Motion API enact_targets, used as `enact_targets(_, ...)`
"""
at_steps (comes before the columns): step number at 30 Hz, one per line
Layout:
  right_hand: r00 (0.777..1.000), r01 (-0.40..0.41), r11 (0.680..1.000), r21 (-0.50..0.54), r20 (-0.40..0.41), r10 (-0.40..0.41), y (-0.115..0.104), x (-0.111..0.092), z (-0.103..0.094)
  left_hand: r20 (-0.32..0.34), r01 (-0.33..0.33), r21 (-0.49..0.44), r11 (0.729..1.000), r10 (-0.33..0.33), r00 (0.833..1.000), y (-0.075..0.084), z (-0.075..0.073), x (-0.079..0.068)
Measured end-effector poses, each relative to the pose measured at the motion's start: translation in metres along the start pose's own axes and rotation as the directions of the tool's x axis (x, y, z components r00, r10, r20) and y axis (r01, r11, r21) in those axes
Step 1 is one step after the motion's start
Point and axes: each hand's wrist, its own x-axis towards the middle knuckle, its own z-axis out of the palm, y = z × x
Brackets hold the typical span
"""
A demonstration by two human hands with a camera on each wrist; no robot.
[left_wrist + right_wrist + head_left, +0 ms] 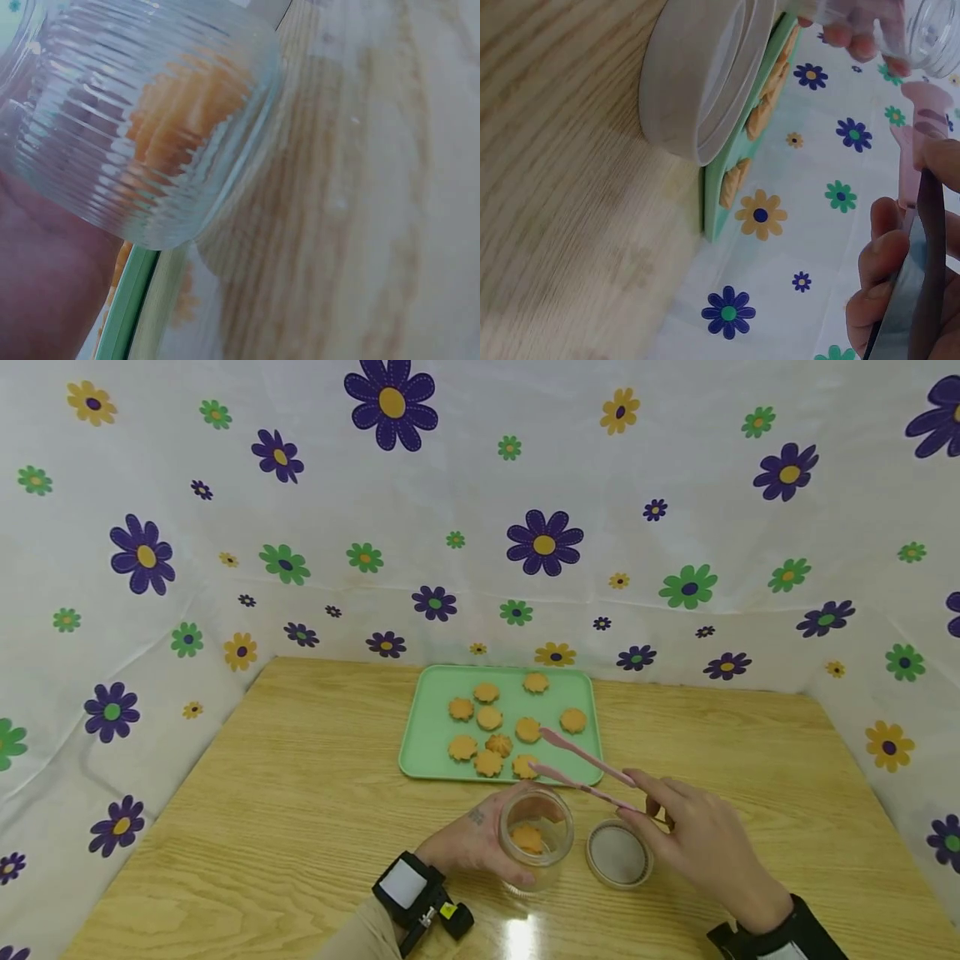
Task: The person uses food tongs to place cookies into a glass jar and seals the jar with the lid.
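Note:
A ribbed glass jar (pixel 542 875) stands without its lid near the front of the table, and my left hand (pixel 476 837) grips it round the side. Inside it, low down, lies a scalloped cookie (pixel 527 838), also visible through the glass in the left wrist view. My right hand (pixel 701 839) holds pink tongs (pixel 588 758) between thumb and fingers. Their arms are spread, with nothing between the tips, which overlap the near right part of a green tray (pixel 427 735) in the head view. Several round, scalloped cookies (pixel 489 718) are scattered over that tray.
The jar's round lid (pixel 618 853) lies on the wooden table (pixel 300 793) between the jar and my right hand; its pale side wall (pixel 675 82) shows close up in the right wrist view. A white cloth (pixel 465 493) with printed flowers hangs behind the table and at both sides.

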Motion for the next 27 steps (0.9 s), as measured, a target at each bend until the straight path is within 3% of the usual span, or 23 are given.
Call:
enact_targets(8,0.998,-0.040,0.999,-0.007,0.051,0.040,0.012,0.008,0.014,0.002,0.000,0.043,0.999,0.000,1.000,-0.003,0.000,-0.001)
enact_targets(14,0.993,-0.051,0.995,-0.090,0.099,0.060,0.026,0.016,0.027,-0.008,-0.001,0.026,1.000,0.001,1.000,0.000,-0.001,-0.001)
enact_targets(27,0.991,0.062,0.972,-0.225,0.133,-0.033,0.032,0.031,0.036,-0.007,0.033,0.001,0.999,-0.033,0.999,0.001,0.000,0.001)
